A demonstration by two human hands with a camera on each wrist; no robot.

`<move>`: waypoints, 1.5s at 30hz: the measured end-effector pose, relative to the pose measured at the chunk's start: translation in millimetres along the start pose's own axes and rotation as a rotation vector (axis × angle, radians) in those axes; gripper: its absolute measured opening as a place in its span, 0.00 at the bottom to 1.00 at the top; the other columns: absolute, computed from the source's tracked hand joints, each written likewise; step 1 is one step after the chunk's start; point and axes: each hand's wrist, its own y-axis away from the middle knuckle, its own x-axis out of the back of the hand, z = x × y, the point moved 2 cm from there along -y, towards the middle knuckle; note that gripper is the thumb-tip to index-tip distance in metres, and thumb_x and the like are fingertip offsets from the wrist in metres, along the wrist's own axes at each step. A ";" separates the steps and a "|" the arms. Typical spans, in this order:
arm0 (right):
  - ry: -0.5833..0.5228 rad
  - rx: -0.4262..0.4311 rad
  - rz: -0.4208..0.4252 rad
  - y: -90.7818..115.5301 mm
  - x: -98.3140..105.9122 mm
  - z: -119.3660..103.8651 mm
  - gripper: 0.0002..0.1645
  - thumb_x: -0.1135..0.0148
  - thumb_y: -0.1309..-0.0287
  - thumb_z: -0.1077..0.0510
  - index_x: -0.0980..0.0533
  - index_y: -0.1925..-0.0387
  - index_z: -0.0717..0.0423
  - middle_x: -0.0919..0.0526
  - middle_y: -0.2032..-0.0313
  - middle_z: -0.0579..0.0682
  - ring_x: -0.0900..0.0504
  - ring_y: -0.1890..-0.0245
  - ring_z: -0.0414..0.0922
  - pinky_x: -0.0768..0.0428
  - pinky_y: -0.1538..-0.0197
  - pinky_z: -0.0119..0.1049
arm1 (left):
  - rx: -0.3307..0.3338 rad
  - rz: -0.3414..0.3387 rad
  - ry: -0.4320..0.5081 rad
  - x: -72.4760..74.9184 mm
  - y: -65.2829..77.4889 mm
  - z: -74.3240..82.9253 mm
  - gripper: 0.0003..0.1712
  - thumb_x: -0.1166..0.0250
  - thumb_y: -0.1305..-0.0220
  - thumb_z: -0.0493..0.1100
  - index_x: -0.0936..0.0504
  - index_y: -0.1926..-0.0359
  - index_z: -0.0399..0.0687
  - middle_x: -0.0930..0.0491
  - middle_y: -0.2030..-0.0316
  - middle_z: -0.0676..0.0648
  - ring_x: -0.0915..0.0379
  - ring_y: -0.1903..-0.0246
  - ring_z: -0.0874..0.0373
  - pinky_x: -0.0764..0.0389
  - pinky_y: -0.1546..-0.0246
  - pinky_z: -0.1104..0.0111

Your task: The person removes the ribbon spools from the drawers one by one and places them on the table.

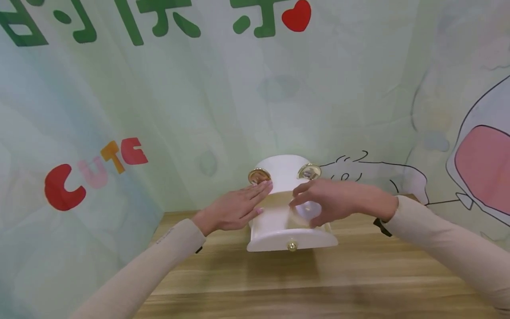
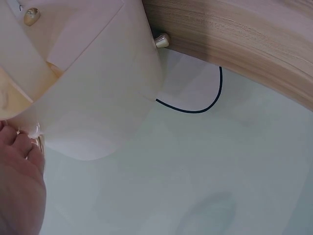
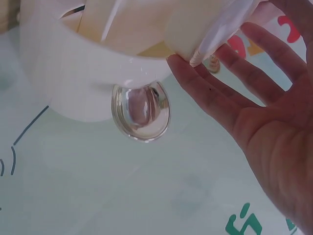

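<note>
A white storage box [image 1: 283,170] with two round golden ears stands against the backdrop, its white drawer front [image 1: 271,240] with a gold knob facing me. My left hand [image 1: 239,207] lies with extended fingers on its left side, the fingertips by the left ear [image 1: 259,176]. Over the box's right side, my right hand [image 1: 332,201] curves its fingers and thumb around a glossy, pearly white shell-like piece [image 3: 222,34] with a ridged tip. The right ear [image 3: 142,115] is just past this hand. In the left wrist view, the left fingers are partly cut off.
The box stands on a wood-grain tabletop [image 1: 223,283]. Behind and left of it hangs a pale green printed backdrop [image 1: 223,110] with coloured letters and cartoon drawings. A small gold foot [image 2: 162,40] sticks out from the box near the table.
</note>
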 end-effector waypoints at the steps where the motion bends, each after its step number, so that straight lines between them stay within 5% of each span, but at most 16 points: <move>1: -0.005 -0.010 0.009 2.2 1.2 0.8 0.31 0.21 0.45 0.57 0.17 0.39 0.53 0.15 0.40 0.59 0.13 0.46 0.54 0.14 0.42 0.50 | -0.001 0.001 -0.002 0.0 -0.2 -0.3 0.39 0.60 0.14 0.55 0.60 0.15 0.44 0.59 0.14 0.45 0.57 0.15 0.51 0.44 0.16 0.56; 15: 0.028 -0.055 0.152 32.1 10.0 22.6 0.27 0.21 0.47 0.56 0.15 0.43 0.49 0.14 0.45 0.53 0.13 0.50 0.49 0.14 0.48 0.46 | -0.009 0.012 0.002 -1.2 -0.4 0.5 0.39 0.60 0.14 0.55 0.61 0.15 0.43 0.59 0.14 0.44 0.57 0.15 0.50 0.44 0.16 0.55; 35: 0.001 -0.197 0.232 65.5 -2.1 57.4 0.27 0.19 0.49 0.52 0.14 0.44 0.47 0.12 0.46 0.54 0.14 0.50 0.50 0.14 0.50 0.47 | -0.003 0.007 0.019 -4.7 -0.2 1.5 0.39 0.61 0.14 0.56 0.64 0.15 0.46 0.62 0.14 0.46 0.59 0.15 0.51 0.45 0.16 0.56; 45: -0.053 -0.271 0.261 83.5 -14.3 78.7 0.26 0.19 0.48 0.52 0.13 0.46 0.46 0.12 0.44 0.53 0.14 0.50 0.49 0.17 0.57 0.40 | -0.018 0.014 0.011 -3.8 -6.6 4.3 0.40 0.61 0.13 0.56 0.63 0.15 0.45 0.61 0.14 0.45 0.59 0.15 0.52 0.46 0.16 0.57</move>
